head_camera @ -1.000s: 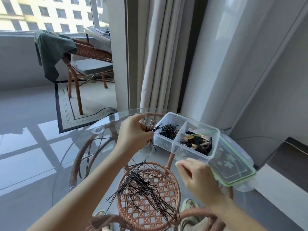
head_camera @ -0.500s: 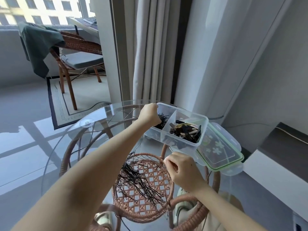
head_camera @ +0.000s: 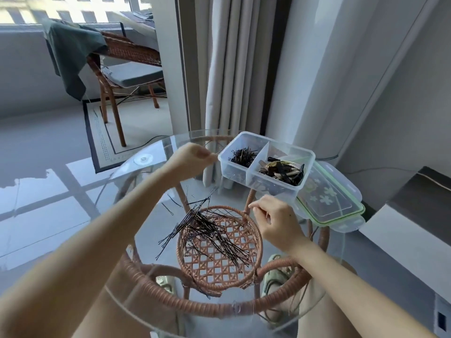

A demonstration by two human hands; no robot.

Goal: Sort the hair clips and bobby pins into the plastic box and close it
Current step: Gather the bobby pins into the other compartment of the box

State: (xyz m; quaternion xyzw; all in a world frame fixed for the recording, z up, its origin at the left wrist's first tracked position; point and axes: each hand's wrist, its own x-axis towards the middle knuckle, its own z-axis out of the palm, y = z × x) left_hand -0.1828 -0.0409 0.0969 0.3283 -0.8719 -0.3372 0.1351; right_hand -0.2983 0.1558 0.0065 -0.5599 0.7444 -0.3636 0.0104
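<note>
A clear two-part plastic box (head_camera: 234,176) stands at the far side of the round glass table (head_camera: 127,181). Its left part holds black bobby pins (head_camera: 244,156) and its right part holds dark and tan hair clips (head_camera: 283,169). The green-rimmed lid (head_camera: 329,206) lies flat beside the box, partly under its right end. A loose heap of bobby pins (head_camera: 207,228) is spread over the glass in the middle. My left hand (head_camera: 192,158) hovers blurred just left of the box, fingers curled, nothing visible in it. My right hand (head_camera: 273,220) is pinched shut near the box's front corner.
The table's rattan frame and woven lower shelf (head_camera: 219,267) show through the glass. A curtain (head_camera: 231,69) hangs behind the box. A rattan chair (head_camera: 127,69) with a green cloth stands far left on a rug. A white ledge (head_camera: 402,235) runs along the right.
My left hand carried bobby pins over the box's left compartment and has now drawn back to the box's left edge. My right hand stayed near the box's front corner.
</note>
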